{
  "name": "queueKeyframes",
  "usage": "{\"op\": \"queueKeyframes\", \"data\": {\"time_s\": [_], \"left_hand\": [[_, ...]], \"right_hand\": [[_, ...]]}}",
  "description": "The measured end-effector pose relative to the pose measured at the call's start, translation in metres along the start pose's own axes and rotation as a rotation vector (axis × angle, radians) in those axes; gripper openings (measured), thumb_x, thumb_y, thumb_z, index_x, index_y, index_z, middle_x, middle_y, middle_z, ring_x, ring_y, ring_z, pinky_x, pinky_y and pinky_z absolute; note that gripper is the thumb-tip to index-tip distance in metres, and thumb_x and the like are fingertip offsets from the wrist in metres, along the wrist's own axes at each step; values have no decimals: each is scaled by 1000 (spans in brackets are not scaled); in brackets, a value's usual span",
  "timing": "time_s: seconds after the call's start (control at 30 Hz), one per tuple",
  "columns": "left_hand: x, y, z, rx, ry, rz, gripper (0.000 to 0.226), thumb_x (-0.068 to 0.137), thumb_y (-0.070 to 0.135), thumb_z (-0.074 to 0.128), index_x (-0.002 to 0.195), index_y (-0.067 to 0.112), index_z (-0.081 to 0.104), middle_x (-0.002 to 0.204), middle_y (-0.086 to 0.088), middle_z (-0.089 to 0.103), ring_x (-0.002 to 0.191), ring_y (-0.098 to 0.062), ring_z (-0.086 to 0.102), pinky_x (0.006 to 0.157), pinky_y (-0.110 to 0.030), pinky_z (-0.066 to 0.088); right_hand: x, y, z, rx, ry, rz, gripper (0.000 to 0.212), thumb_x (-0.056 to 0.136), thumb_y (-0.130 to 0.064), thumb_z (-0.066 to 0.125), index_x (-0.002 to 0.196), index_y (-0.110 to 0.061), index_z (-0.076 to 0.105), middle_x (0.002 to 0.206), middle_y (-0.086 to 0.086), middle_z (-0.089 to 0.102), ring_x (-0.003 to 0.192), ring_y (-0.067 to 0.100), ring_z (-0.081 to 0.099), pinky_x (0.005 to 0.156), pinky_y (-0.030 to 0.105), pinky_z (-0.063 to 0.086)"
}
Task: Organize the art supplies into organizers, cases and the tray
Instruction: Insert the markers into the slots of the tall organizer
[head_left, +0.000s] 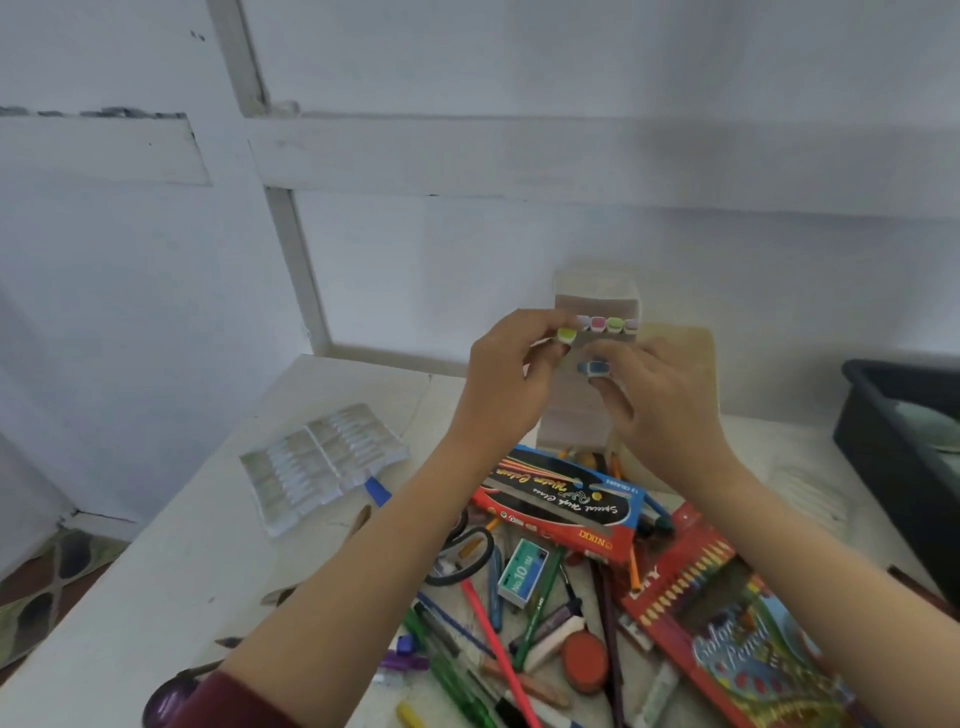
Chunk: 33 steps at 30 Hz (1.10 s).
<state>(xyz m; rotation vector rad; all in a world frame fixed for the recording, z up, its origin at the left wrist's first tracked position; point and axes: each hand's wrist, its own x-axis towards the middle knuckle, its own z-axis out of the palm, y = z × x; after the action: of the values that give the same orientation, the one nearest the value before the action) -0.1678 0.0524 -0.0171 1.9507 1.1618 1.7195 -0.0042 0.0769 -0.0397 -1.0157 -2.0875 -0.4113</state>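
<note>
A clear plastic case (597, 291) is raised in front of me with a row of small colour-capped markers (608, 324) inside. My left hand (511, 364) pinches a yellow-green capped marker (566, 334) at the row's left end. My right hand (660, 384) pinches a blue-capped marker (594, 368) just below the row. Whether either hand also supports the case is hidden. Below lie a red Nikki watercolour box (561, 499), a red colour pencil box (727, 608) and several loose pens, pencils and crayons (483, 634).
A clear ridged plastic insert (319, 462) lies on the white table (208, 545) at the left. A dark tray (904, 447) stands at the right edge. Scissors (465, 556), a staples box (522, 571) and an orange round eraser (584, 662) sit in the pile.
</note>
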Motion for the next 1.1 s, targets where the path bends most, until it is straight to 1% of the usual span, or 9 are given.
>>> {"op": "queueKeyframes", "data": {"time_s": [0.07,0.13,0.27,0.37,0.67,0.8,0.93,1.03,1.1], "left_hand": [[-1,-8,2,41,-25,14,38,85,-8,57,106,23,65,101,25,59,94,12,57,85,-10,47],[0,-16,7,101,-41,8,34,85,-5,60,108,19,67,102,21,61,92,17,54,85,-5,42],[2,-27,16,221,-72,-2,25,86,1,61,105,16,68,96,11,68,83,3,56,77,-2,41],[2,-31,20,290,-106,22,22,87,3,61,104,14,68,96,2,70,81,-3,55,74,-3,37],[-1,-41,24,338,-152,-4,23,85,4,63,105,15,65,94,2,69,79,-8,55,73,-9,38],[3,-42,24,354,-172,-16,20,85,5,63,102,14,65,94,3,69,80,-7,55,76,-20,45],[5,-43,26,379,-184,-50,17,86,6,62,101,13,65,97,1,70,82,-10,57,77,-25,46],[5,-43,29,465,-176,-59,15,88,9,60,101,13,67,95,-3,71,83,-20,61,70,-26,43],[2,-41,31,542,-140,-10,13,89,9,60,98,11,68,88,-6,72,77,-24,64,64,-22,38]], "right_hand": [[4,-2,1,-20,27,27,21,76,-6,74,94,-8,64,80,5,68,75,26,60,66,20,28],[8,-3,2,-21,24,27,19,76,-6,74,91,-9,64,78,3,67,73,25,59,64,21,29],[9,-3,6,-25,8,17,23,72,-4,76,91,-8,64,77,5,67,72,26,60,59,29,40],[9,-2,5,-67,25,32,25,67,-4,78,88,-8,64,76,5,66,70,24,61,58,23,35],[11,5,13,-97,-13,70,18,68,-5,76,77,-9,62,75,5,65,70,22,58,58,20,29],[11,7,19,-64,-29,111,17,69,-5,75,77,-8,61,77,8,64,71,24,58,59,22,31],[10,9,23,-53,-48,127,16,70,-6,74,78,-9,61,80,8,65,73,24,58,59,22,33],[11,8,24,-41,-43,138,17,69,-5,75,77,-9,61,80,8,66,74,25,58,61,22,33],[11,8,24,-28,-43,145,16,70,-4,75,77,-9,61,80,8,66,75,26,59,61,23,34]]}}
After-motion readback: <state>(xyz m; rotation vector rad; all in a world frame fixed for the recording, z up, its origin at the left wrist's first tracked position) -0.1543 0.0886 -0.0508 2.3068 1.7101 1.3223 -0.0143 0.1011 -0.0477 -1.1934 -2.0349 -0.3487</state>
